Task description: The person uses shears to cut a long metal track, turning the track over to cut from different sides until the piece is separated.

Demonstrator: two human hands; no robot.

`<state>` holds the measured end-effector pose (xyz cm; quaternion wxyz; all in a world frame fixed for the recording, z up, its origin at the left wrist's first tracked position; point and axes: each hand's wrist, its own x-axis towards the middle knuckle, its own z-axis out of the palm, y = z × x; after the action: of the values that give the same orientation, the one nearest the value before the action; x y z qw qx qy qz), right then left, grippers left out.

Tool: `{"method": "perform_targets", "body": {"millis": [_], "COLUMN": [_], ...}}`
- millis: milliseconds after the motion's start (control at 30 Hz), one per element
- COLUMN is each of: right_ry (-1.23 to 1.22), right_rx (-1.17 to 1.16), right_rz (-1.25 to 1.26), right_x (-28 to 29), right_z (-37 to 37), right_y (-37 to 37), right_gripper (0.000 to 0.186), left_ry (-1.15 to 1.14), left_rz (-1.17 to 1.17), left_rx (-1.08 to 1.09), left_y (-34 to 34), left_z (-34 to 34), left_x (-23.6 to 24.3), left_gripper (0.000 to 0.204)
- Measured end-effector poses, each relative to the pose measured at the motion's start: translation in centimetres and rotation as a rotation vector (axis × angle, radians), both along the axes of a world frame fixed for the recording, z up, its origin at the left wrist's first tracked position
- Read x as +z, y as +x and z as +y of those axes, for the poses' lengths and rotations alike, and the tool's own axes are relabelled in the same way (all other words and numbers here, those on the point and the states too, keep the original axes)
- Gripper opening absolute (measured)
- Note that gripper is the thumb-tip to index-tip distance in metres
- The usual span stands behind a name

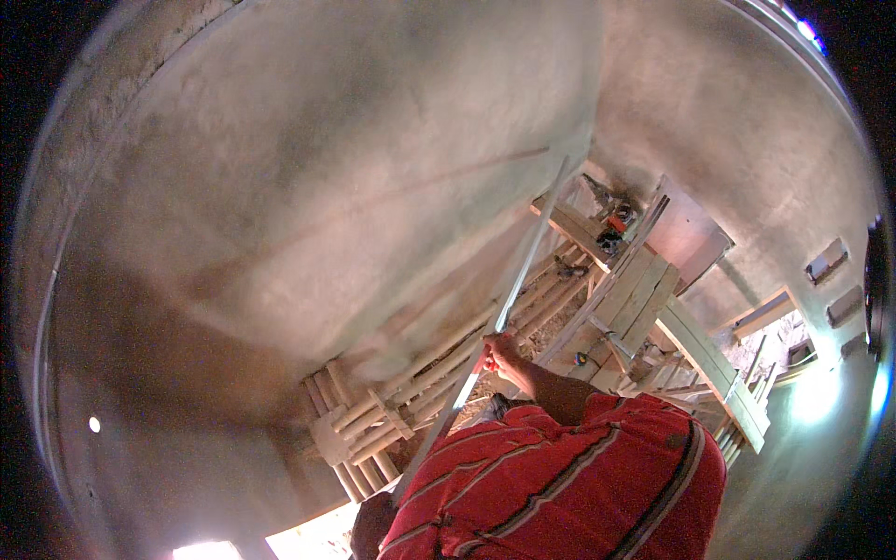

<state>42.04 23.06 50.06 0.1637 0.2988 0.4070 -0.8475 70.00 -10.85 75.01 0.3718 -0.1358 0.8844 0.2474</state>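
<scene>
Right hand (pixel 504 355) gripping long, straight, pale metallic bar (pixel 532 252), fingers wrapping around it; bar slanting up toward corner of rough brown-grey plastered walls (pixel 280 187). Red shirt with dark and pale stripes (pixel 560 476) filling lower middle. Round pale wooden poles (pixel 439 364) running along wall; flat wooden planks (pixel 635 289) lying to right. Small square openings (pixel 827 261) piercing right-hand wall.
</scene>
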Motion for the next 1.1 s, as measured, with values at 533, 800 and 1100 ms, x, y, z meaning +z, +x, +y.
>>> {"method": "perform_targets", "body": {"millis": [533, 800, 1100], "right_ry": [0.206, 0.01, 0.048], "right_rx": [0.181, 0.604, 0.692], "right_rz": [-0.216, 0.073, -0.27], "right_x": [-3.5, -7.2, -7.2], "right_z": [-0.9, 0.7, 1.3], "right_y": [1.5, 2.1, -2.4], "right_gripper": [0.026, 0.009, 0.023], "left_ry": [0.098, -0.001, 0.112], "left_rz": [-0.182, -0.218, 0.1], "left_rx": [0.278, 0.291, 0.404], "left_y": [-1.5, -0.2, 1.3], "left_z": [5.0, 7.1, 8.4], "left_x": [5.3, 4.5, -0.3], "left_gripper": [0.031, 0.053, 0.05]}}
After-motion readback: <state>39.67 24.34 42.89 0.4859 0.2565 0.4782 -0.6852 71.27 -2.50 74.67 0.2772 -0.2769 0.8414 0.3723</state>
